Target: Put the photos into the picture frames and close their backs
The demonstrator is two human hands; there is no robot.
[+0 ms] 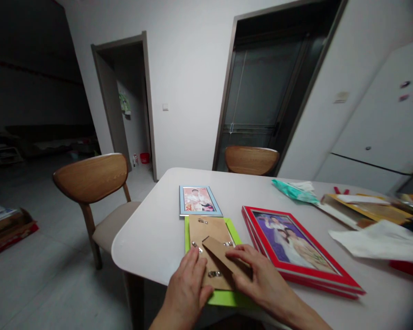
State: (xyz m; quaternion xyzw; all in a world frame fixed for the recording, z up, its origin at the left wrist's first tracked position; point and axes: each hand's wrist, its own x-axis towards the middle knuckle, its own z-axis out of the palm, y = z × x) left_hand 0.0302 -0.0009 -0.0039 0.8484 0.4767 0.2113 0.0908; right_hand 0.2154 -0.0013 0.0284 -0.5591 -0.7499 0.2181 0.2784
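Observation:
A lime-green photo frame [229,299] lies face down at the near table edge. Its brown backing board [206,225] faces up, with metal clips around it. My left hand [188,283] rests on the board's left side, fingers stretched out beside a clip [197,247]. From the right, my right hand [258,271] grips the brown stand flap [216,249], which is tilted up off the board. Just beyond is a light-blue photo frame [198,200], picture up. Red photo frames [292,243] are stacked to the right, the top one showing a picture of people.
On the white table [151,224], a teal-and-white packet [296,190], yellow envelope [368,208] and white paper [382,240] lie at right. Wooden chairs stand at the left [92,178] and far side [251,159]. A cardboard box [10,231] sits on the floor.

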